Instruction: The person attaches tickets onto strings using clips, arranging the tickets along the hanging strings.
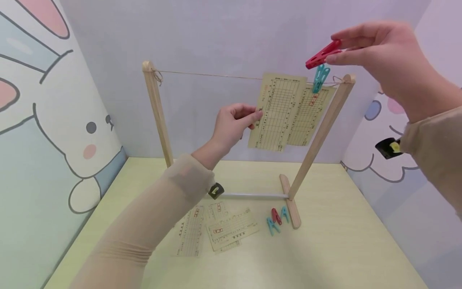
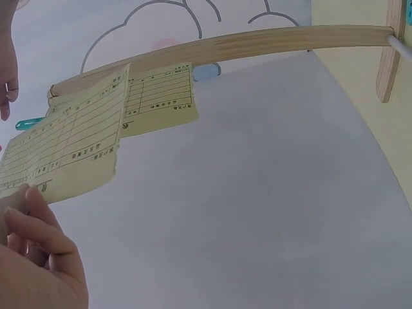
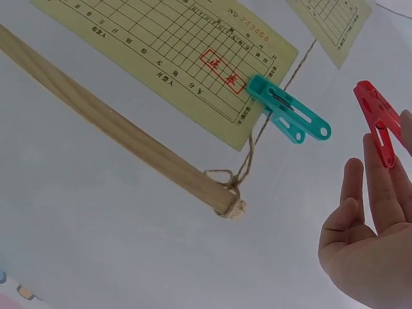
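Note:
My left hand (image 1: pixel 232 126) pinches the left edge of a yellow receipt slip (image 1: pixel 278 112), which hangs upright at the string (image 1: pixel 209 74). Between thumb and fingers, my right hand (image 1: pixel 388 60) holds a red clothespin (image 1: pixel 321 56), above and to the right of that slip's top edge. A second slip (image 1: pixel 306 116) hangs beside it, partly covered, clipped to the string by a teal clothespin (image 1: pixel 320 79). In the right wrist view the red clothespin (image 3: pixel 376 119) is apart from the string and both slips. The left wrist view shows the held slip (image 2: pixel 71 141) slightly bent.
A wooden frame has a left post (image 1: pixel 157 116), a right post (image 1: pixel 321 136) and a pale lower bar (image 1: pixel 252 196). On the table (image 1: pixel 325 249) lie several slips (image 1: pixel 232 228), two teal clothespins (image 1: pixel 272 226) and a red one (image 1: pixel 276 216). Cartoon-printed walls (image 1: pixel 72 120) surround it.

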Demonstrator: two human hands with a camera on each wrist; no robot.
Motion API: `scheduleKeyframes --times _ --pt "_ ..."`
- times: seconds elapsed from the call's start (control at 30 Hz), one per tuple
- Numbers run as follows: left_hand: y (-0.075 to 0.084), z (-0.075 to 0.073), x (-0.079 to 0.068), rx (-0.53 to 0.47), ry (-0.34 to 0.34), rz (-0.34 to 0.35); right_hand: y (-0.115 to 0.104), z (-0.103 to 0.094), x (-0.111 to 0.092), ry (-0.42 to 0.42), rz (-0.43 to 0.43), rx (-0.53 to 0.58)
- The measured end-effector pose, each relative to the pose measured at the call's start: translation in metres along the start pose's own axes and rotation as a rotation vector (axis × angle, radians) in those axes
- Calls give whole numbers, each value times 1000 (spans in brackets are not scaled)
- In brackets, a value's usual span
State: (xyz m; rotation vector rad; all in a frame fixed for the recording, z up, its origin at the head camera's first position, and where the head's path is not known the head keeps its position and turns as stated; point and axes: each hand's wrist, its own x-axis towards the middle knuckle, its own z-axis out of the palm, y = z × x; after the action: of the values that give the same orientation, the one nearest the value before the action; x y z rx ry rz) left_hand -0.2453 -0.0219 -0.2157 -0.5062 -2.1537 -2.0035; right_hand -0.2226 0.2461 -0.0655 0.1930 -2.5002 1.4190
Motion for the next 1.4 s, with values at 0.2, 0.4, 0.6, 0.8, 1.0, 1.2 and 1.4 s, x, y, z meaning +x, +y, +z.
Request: scheduleKeyframes --times 0.2,0.4,0.6,0.8,1.0,1.2,1.4 --pt "-9 6 4 -53 4 -25 -6 4 9 4 27 38" --pt "-15 9 6 -50 8 -41 -7 6 19 -1 21 64" --pt "-18 7 5 -59 10 -79 -9 11 21 -8 20 15" --pt "-20 6 6 -60 4 -94 -11 19 19 -31 -5 -43" --pt "-23 4 7 -55 12 -88 -13 27 18 -38 -29 -125" --pt "-22 4 6 -50 11 -81 -15 34 18 -48 -47 -217" --pt "-21 5 7 -47 12 -83 -16 43 18 -66 -102 -336"
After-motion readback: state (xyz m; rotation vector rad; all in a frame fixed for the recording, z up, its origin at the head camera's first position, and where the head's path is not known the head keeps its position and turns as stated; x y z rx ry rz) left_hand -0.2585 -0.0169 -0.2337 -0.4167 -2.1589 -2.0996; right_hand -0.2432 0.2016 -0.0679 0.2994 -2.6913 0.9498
